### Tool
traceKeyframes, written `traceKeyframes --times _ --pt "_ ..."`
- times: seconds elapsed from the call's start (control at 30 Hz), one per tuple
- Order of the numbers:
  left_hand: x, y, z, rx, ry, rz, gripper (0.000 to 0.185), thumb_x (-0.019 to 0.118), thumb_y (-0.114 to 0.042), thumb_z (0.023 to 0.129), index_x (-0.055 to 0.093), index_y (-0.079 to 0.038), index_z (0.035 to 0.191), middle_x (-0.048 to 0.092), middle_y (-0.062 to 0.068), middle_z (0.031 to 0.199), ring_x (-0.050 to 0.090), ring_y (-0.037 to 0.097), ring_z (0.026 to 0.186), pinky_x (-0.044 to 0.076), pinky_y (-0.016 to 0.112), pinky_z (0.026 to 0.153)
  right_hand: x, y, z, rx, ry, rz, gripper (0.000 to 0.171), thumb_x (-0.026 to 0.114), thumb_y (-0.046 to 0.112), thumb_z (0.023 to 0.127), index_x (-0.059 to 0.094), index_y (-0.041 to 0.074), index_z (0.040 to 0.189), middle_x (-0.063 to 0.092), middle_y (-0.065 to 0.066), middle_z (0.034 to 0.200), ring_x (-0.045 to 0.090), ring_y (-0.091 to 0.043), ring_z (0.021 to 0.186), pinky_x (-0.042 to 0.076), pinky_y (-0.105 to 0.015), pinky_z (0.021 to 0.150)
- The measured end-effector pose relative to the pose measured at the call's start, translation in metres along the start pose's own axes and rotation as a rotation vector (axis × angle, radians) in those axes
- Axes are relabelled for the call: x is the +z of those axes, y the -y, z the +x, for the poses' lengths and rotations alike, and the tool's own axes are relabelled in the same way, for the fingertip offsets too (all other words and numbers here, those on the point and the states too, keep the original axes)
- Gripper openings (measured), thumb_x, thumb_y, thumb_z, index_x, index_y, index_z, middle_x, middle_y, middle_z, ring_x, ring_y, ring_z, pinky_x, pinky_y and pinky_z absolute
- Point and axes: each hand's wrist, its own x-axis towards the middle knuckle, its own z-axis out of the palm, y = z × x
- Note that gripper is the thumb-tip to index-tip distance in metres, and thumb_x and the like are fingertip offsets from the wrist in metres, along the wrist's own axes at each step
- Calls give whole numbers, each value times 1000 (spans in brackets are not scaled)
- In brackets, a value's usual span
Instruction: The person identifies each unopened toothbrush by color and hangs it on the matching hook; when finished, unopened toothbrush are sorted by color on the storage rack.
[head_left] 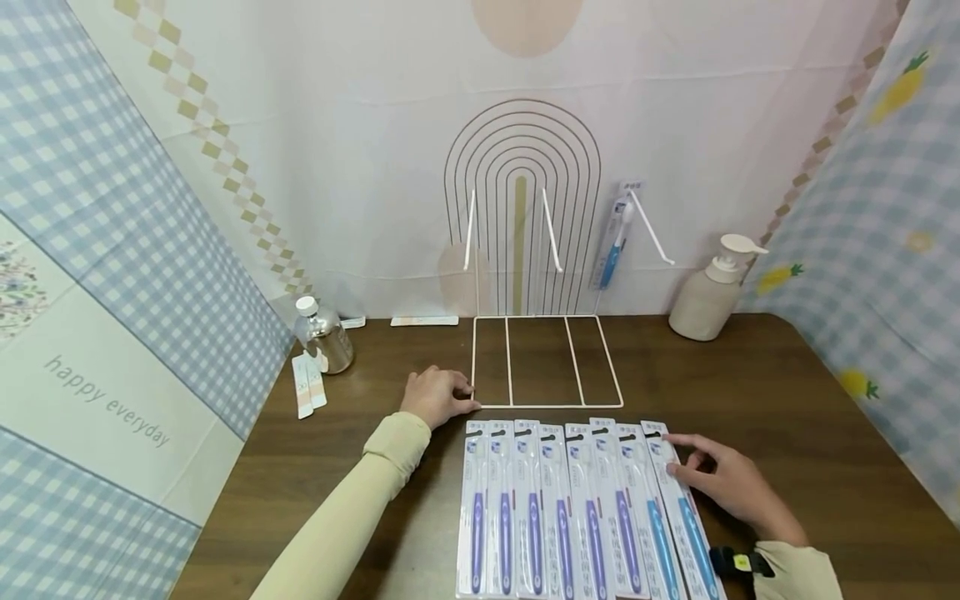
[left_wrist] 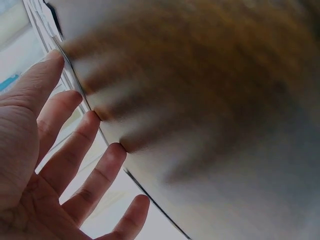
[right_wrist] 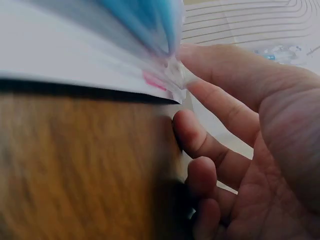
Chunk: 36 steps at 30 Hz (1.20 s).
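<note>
Left hand: we see our left hand (head_left: pixel 438 396) resting on the wooden table (head_left: pixel 787 400) at the front left corner of the white wire rack (head_left: pixel 546 360). In the left wrist view the fingers (left_wrist: pixel 67 107) are spread and straight, their tips against the rack's thin wire, holding nothing.

Right hand: our right hand (head_left: pixel 723 479) lies at the right end of the row of packaged toothbrushes (head_left: pixel 577 508). Its fingertips touch the rightmost blue toothbrush pack (head_left: pixel 682 508) near its top edge.

Right grip: in the right wrist view the thumb sits over the pack's edge and the fingers (right_wrist: pixel 200 140) curl beneath it, so we pinch the pack, which lies flat in the row.

Toothbrush row: we count eight packs side by side on the table just in front of the rack, purple brushes to the left and blue ones to the right.

Rack: its flat base has three bays, and white hooks rise behind it. One toothbrush pack (head_left: pixel 618 237) already hangs on the right hook (head_left: pixel 651 227).

Surroundings: a pump bottle (head_left: pixel 712 292) stands to the rack's right, a small clear bottle (head_left: pixel 324 335) to its left, with two small sachets (head_left: pixel 307 393) beside that.
</note>
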Motion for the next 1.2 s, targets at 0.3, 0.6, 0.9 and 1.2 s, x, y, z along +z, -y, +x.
traceKeyframes --times 0.3,0.6,0.9,1.2 --pt "0 0 -1 -6 4 8 24 87 -47 85 86 -29 101 76 -12 119 64 26 111 44 60 98 6 1 -5 -6 -131 -3 47 77 37 98 70 13 138 67 -4 110 56 -12 83 46 -30 68" --pt "1 1 -1 -7 0 11 25 88 -47 84 86 -29 102 76 -12 119 65 25 109 45 52 89 -6 13 -9 5 -226 -31 50 75 41 99 68 12 140 79 -1 101 70 -8 81 53 -30 69" --pt "-1 -1 0 -17 8 -8 26 87 -46 85 86 -28 104 76 -11 122 64 26 112 47 54 89 -41 66 -13 -244 -658 -175 43 86 13 90 76 14 131 78 -6 89 51 -4 56 39 -19 49" --pt "-1 -1 -2 -18 1 -7 25 87 -46 85 86 -28 103 76 -11 120 64 25 110 47 54 87 -91 139 -3 -540 -898 -161 55 85 0 85 75 20 135 78 -14 97 42 4 51 32 -12 50"
